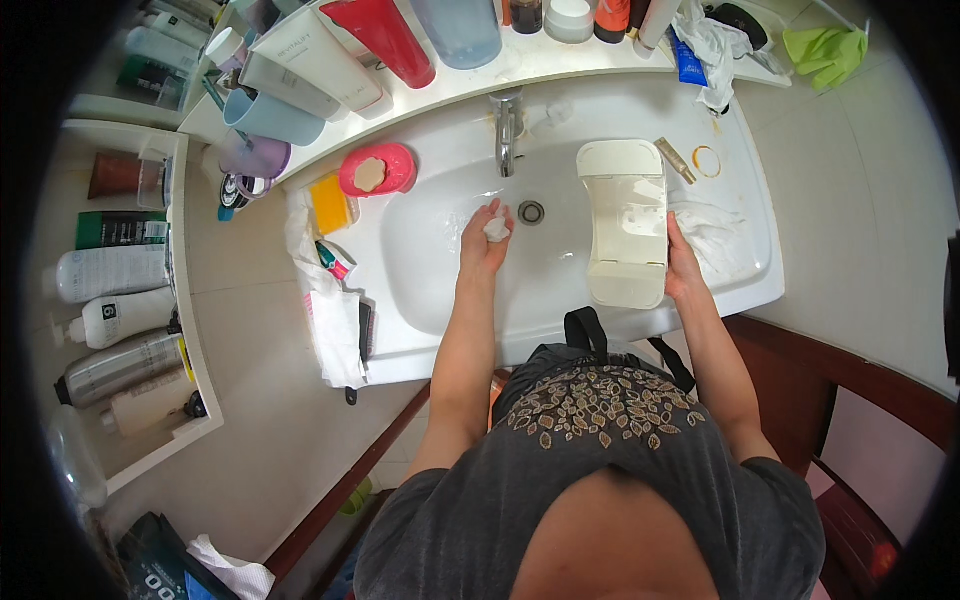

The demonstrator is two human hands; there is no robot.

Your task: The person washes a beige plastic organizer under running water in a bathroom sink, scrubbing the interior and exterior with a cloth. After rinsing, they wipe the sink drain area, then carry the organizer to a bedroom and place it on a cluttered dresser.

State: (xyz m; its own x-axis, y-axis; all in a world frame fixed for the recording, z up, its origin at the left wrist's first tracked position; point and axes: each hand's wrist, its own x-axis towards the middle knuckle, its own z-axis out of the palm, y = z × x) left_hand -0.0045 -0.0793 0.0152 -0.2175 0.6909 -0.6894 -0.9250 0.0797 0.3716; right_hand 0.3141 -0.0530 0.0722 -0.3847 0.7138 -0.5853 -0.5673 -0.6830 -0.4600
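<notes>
Over the basin of a white sink point(420, 300), my left hand point(484, 244) is palm up, its fingers curled around a small white wad point(496, 229), perhaps wet tissue. The chrome faucet point(507, 139) is just beyond the fingertips, and the round drain point(531, 213) lies to their right. My right hand point(681, 262) grips the right edge of an off-white plastic container point(628, 225) with flaps at its far and near ends. Wet patches shine inside it. The fingers beneath the container are hidden.
A pink soap dish point(409, 169) holds a soap bar beside a yellow sponge point(330, 204). Bottles and tubes crowd the shelf point(450, 86) behind the faucet. Right of the container lie a small tube point(675, 160), an amber ring point(706, 161) and a white cloth point(709, 232). A bottle-filled cabinet point(184, 300) stands left.
</notes>
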